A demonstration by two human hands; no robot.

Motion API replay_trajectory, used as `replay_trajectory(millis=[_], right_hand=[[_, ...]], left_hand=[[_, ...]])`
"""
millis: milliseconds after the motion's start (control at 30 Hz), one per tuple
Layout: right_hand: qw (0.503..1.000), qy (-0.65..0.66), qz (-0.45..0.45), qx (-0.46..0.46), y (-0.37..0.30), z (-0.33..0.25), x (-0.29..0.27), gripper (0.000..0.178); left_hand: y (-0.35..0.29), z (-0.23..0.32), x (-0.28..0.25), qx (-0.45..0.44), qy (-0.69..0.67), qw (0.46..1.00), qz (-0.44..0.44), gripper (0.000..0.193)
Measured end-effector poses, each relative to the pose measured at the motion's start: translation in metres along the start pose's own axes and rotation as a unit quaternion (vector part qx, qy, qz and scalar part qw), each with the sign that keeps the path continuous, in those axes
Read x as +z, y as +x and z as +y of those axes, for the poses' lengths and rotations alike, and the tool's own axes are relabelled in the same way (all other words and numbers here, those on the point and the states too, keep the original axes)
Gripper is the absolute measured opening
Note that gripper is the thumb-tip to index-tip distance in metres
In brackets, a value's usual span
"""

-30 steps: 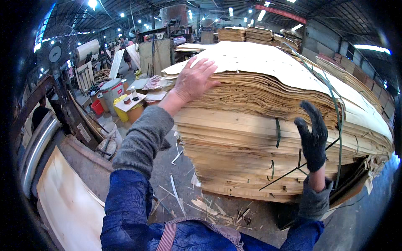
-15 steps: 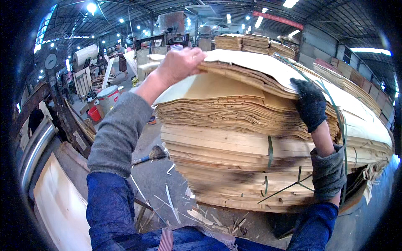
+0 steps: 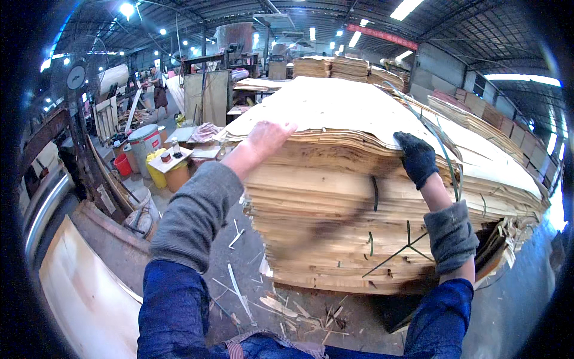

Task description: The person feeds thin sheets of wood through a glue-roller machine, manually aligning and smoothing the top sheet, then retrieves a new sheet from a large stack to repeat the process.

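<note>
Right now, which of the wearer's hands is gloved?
The right hand, in a dark glove; the left hand, also at the wood-sheet stack, is bare.

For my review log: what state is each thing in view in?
Wood-sheet stack: layered, upper layers wavy
Left hand: bare, at the stack's near edge
Right hand: dark-gloved, curled at the same edge
Green strap: draped over the stack
Ceiling lights: lit
Red bucket: upright
Wood scraps: loose, scattered
</note>
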State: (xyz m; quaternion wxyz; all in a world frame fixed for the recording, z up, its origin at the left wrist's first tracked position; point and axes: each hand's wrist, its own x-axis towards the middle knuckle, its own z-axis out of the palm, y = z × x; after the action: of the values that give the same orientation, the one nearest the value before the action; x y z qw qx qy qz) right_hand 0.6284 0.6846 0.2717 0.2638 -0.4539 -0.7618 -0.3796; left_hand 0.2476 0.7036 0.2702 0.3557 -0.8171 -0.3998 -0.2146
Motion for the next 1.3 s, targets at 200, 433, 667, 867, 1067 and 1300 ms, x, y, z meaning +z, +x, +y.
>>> replay_trajectory(millis=[200,433,667,867,1067,1300], right_hand=[[0.999,0.033,0.019,0.009,-0.072,-0.085,-0.111,0.046],[0.997,0.017,-0.022,0.072,-0.187,-0.225,-0.27,0.044],[0.958,-0.068,0.156,0.23,-0.319,-0.385,-0.38,0.037],[0.956,-0.121,0.071,0.258,-0.402,-0.427,-0.393,0.04],[0.789,-0.571,-0.227,-0.004,-0.459,-0.41,-0.329,0.044],[0.554,-0.772,-0.248,-0.189,-0.48,-0.409,-0.257,0.049]], left_hand=[[-0.101,0.047,-0.088,-0.01,0.009,0.999,0.035,0.038],[-0.267,0.112,-0.233,-0.005,-0.014,0.995,0.099,0.034],[-0.425,0.174,-0.344,-0.065,-0.139,0.987,0.038,0.03],[-0.506,0.205,-0.313,-0.115,-0.212,0.97,0.035,0.034],[-0.512,0.208,-0.298,-0.127,-0.331,0.934,-0.049,0.052],[-0.511,0.154,-0.223,-0.145,-0.502,0.852,-0.037,0.057]])
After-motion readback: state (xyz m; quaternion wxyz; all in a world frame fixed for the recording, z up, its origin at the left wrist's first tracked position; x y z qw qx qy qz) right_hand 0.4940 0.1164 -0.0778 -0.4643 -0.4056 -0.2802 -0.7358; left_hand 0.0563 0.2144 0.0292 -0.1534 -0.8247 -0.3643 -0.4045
